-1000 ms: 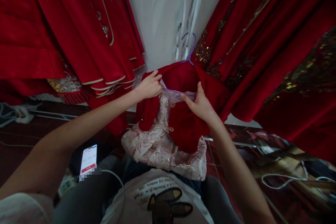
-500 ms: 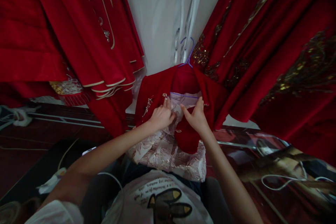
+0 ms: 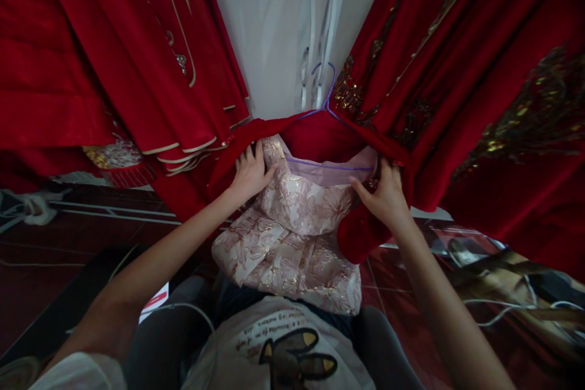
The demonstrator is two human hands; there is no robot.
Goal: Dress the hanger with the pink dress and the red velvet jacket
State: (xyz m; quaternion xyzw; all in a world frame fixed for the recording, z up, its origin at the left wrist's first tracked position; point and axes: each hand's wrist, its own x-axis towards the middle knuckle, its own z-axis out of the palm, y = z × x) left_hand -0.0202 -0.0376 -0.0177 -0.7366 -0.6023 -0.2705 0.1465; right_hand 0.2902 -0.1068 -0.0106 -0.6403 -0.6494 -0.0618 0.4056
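Spreading the front of a red jacket [image 3: 326,139], both hands are at its edges, with a pale patterned dress [image 3: 315,207] bared between them. The left hand [image 3: 253,173] has its fingertips at the left edge of the jacket; its thumb stands apart from the other fingers, against the dress. On the right edge, the right hand [image 3: 386,195] has its fingertips partly out of sight in the red cloth, with the thumb apart, by the neckline. Whether either hand pinches the cloth firmly, I cannot tell.

The dress lies in the middle, inside the open jacket, its near end over the lap, its lilac lining showing at the top. A purple hanger [image 3: 327,105] has its hook at the far side, above the jacket collar, and its bar across the neckline. A red flap of the jacket droops under the right hand.

Red garments [image 3: 105,42] hang to the left and right, with a white cabinet [image 3: 260,30] between them, far off. Near left, a phone [image 3: 156,300] is partly hidden by the left forearm, beside a white cable [image 3: 192,306].
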